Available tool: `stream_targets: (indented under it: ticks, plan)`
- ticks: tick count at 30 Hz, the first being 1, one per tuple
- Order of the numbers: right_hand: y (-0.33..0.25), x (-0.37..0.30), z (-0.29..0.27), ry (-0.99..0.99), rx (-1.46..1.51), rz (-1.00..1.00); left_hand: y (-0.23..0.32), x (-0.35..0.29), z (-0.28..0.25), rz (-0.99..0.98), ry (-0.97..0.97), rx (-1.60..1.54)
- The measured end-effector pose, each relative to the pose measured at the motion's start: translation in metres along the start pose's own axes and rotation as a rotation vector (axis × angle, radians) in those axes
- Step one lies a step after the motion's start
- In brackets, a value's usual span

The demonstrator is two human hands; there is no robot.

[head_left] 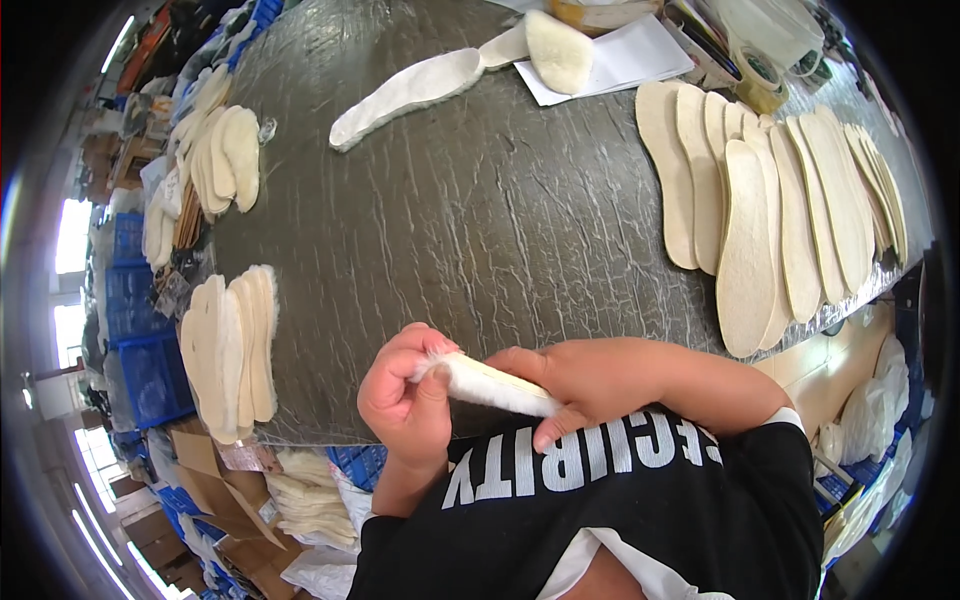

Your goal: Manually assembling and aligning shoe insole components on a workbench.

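Note:
Between my two hands, close to my chest at the table's near edge, is a fleecy insole [500, 390], white and fluffy on one side with a pale cream backing. My left hand [408, 385] pinches one end, thumb on the fleece. My right hand [560, 375] is closed round the other end, its thumb and fingers on either side. The insole is held nearly edge-on, so most of its backing is hidden.
Rows of cream insoles [745, 245] lie at the right of the dark table [450, 230]. Smaller piles [230, 355] sit along the left edge. At the far side are a loose insole [410, 92], a fleece piece [558, 52], white paper [640, 62] and a tape roll [760, 75].

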State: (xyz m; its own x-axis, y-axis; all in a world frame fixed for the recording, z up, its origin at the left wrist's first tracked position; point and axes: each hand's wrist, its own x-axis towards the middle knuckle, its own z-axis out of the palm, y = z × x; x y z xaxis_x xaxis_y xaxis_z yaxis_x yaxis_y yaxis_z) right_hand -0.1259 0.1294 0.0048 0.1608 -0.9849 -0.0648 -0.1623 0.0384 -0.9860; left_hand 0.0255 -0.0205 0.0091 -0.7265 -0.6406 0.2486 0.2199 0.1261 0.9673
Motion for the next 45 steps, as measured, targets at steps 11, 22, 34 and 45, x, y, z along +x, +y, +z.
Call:
stream_targets:
  ticks: [11,22,34,45]
  plan:
    - [-0.031,0.003,0.014,0.552,-0.27,-0.063,0.009,0.006,0.005,0.434,-0.243,0.32]
    - [-0.027,-0.003,0.011,0.562,-0.252,-0.137,0.026,0.018,-0.013,0.362,-0.159,0.195]
    - [-0.032,-0.003,0.011,0.528,-0.297,-0.157,0.033,0.024,0.001,0.479,-0.329,0.463]
    - [-0.031,-0.008,0.004,0.425,-0.324,-0.064,0.022,0.014,0.01,0.341,-0.255,0.167]
